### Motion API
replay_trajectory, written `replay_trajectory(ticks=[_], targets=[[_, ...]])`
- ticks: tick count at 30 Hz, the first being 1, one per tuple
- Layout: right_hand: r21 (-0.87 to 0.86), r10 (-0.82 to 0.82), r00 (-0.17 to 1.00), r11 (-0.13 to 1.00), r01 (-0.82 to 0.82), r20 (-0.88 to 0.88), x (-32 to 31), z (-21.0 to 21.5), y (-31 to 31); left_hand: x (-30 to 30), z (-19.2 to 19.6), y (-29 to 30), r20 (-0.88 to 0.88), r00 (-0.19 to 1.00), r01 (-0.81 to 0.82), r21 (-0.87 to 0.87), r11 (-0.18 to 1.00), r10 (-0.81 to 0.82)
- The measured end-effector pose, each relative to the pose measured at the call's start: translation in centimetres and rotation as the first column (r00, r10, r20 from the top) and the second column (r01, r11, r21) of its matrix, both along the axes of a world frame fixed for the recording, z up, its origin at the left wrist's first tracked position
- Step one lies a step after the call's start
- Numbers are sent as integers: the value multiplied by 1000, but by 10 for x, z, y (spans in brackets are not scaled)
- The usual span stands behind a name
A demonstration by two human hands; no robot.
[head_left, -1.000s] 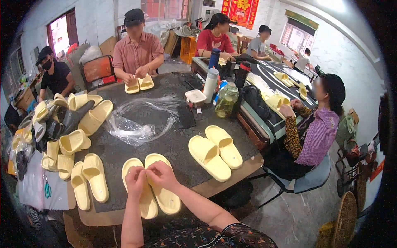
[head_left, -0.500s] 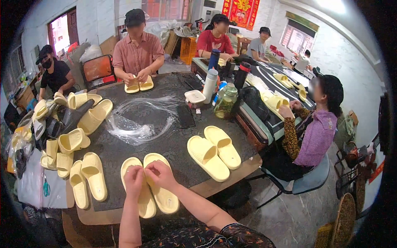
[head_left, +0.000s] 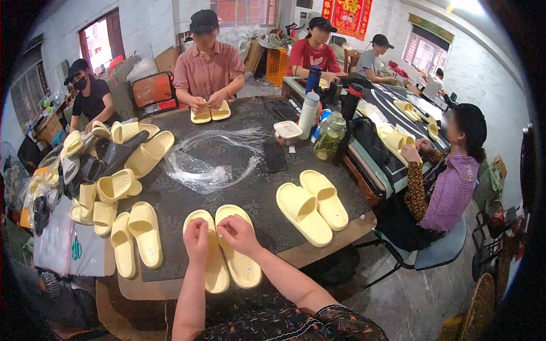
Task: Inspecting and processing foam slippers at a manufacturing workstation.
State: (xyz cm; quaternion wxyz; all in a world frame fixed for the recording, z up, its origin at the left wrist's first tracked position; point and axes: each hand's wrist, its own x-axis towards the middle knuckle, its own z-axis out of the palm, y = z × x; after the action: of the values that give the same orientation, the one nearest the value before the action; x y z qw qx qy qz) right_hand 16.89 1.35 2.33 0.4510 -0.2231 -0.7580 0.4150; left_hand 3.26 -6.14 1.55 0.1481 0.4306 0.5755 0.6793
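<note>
Your pair (head_left: 227,250) of pale yellow slides lies sole-up at the near edge of the table (head_left: 170,287), side by side and touching; your left hand (head_left: 197,240) sits on the left slide, fingers curled in a pinch over its middle; your right hand (head_left: 239,235) rests on the right one, fingers bent and pinching too; what you pinch is too small to tell, perhaps one of the clear ties; both hands meet near the seam between the two slides.

Outward now: a second pair (head_left: 311,204) lies to your right, flat and apart from your hands; a third pair (head_left: 136,238) lies to your left; beyond it a loose heap of slides (head_left: 108,165) crowds the table's left side; a bundle of clear plastic ties (head_left: 213,162) sprawls in the middle.

By the look of it, you're partway: two pairs lie neat beside you, the heap looks untouched, so plenty is left; across the table a person in a pink shirt (head_left: 207,71) handles another pair (head_left: 210,112); bottles (head_left: 318,122) stand at the far right.
</note>
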Motion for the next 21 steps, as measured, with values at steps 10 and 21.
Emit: replay_trajectory(ticks=[10, 21], targets=[[66, -15, 1000, 998, 14, 11, -2, 1, -3, -2, -10, -1, 220, 975, -14, 62, 998, 0], [79, 6, 1000, 997, -6, 0, -1, 2, 0, -2, -1, -1, 183, 983, 13, -47, 999, -4]])
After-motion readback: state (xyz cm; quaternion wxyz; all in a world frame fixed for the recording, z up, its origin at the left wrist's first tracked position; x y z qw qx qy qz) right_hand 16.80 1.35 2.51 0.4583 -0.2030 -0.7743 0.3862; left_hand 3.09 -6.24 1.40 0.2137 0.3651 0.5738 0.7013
